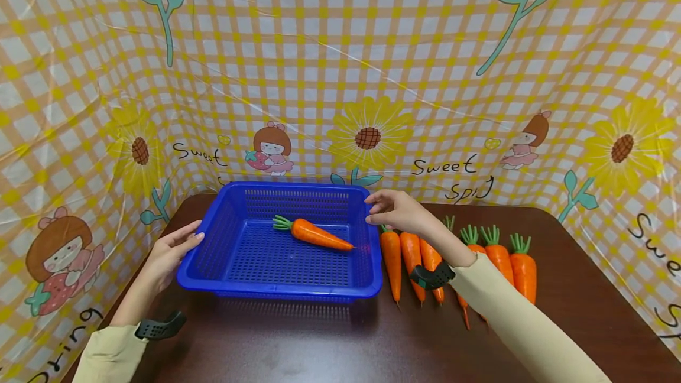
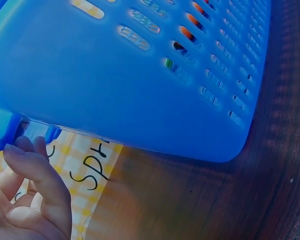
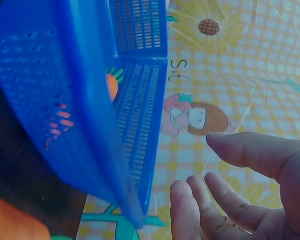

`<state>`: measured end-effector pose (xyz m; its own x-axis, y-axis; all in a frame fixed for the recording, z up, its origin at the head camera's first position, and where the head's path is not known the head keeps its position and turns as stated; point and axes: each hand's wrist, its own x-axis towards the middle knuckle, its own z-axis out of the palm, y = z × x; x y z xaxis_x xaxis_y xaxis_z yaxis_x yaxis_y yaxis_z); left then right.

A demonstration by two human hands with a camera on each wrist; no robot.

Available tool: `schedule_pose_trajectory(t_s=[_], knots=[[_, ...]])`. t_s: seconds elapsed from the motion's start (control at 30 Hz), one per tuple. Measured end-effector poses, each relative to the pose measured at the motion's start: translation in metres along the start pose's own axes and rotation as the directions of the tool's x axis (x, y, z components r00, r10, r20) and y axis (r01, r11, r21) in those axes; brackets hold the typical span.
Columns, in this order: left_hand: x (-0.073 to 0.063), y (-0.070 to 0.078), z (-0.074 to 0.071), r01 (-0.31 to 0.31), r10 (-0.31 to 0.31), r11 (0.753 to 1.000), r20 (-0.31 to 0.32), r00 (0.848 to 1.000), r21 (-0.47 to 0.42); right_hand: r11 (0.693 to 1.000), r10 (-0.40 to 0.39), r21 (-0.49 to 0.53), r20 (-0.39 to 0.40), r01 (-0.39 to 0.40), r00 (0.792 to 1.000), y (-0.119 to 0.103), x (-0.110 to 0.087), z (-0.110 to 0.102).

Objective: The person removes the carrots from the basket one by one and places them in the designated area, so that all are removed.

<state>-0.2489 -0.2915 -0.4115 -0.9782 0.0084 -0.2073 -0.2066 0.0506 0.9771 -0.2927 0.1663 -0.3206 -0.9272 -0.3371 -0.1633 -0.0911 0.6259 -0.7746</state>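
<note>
A blue plastic basket (image 1: 287, 289) with slotted walls stands on the dark table. Inside it lies one orange carrot (image 1: 321, 235), its green stub tops pointing left. My left hand (image 1: 169, 253) is at the basket's left rim, its fingertips close against the edge; whether they press on it I cannot tell. Beside the right rim is my right hand (image 1: 396, 210), thumb and fingers apart and holding nothing. In the right wrist view a gap shows between that hand (image 3: 249, 195) and the basket (image 3: 97, 110).
Several carrots (image 1: 391, 262) lie in a row right of the basket, tops away from me, some partly behind the right forearm. The brown table (image 1: 298, 341) is walled by a yellow checked cloth (image 1: 319, 64) with sunflowers. Each wrist wears a black band (image 1: 433, 275).
</note>
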Motion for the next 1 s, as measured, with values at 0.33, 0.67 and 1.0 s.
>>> schedule_pose_trajectory(t_s=[0.33, 0.67, 1.0], knots=[[0.001, -0.001, 0.002, 0.000, 0.000, 0.999, 0.007, 1.000, 0.036, 1.000, 0.003, -0.007, 0.037, -0.003, 0.999, -0.015, 0.021, 0.018], [0.001, 0.000, 0.003, 0.015, -0.015, 1.000, 0.002, 1.000, 0.013, 0.999, 0.031, 0.017, 0.140, -0.033, 0.990, -0.025, 0.043, 0.033], [0.001, 0.001, 0.000, 0.015, -0.015, 1.000, -0.010, 1.000, 0.022, 0.994, 0.080, 0.047, 0.251, -0.095, 0.965, -0.032, 0.067, 0.047]])
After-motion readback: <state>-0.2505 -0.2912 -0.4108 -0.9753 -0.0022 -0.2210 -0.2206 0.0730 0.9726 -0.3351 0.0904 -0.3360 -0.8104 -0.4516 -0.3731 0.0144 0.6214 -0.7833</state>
